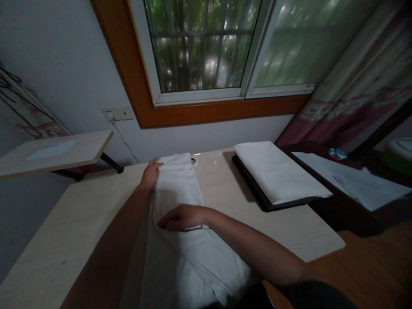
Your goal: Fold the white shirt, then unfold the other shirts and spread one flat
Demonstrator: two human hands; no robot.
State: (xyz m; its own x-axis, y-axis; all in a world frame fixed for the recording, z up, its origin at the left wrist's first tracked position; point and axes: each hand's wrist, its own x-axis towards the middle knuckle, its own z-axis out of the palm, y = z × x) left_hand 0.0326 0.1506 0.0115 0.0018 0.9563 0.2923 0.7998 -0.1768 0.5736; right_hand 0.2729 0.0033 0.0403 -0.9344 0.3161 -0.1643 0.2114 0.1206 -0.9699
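Note:
A long white cloth garment lies stretched along the desk, narrow at its far end and wider toward me. Its near part has diagonal folds and runs out of view at the bottom. At the far left edge of the garment rests my left hand, open, its fingers extended onto the cloth. Across the middle of it lies my right hand, fingers loosely bent and apart, the tips touching the fabric by its left edge. A short slit or seam shows just below the right wrist.
The pale wooden desk stands against the wall under a window. On its right side, a white folded cloth sits on a black flat object. A raised shelf holds paper at left. Farther right, a sheet covers a dark surface.

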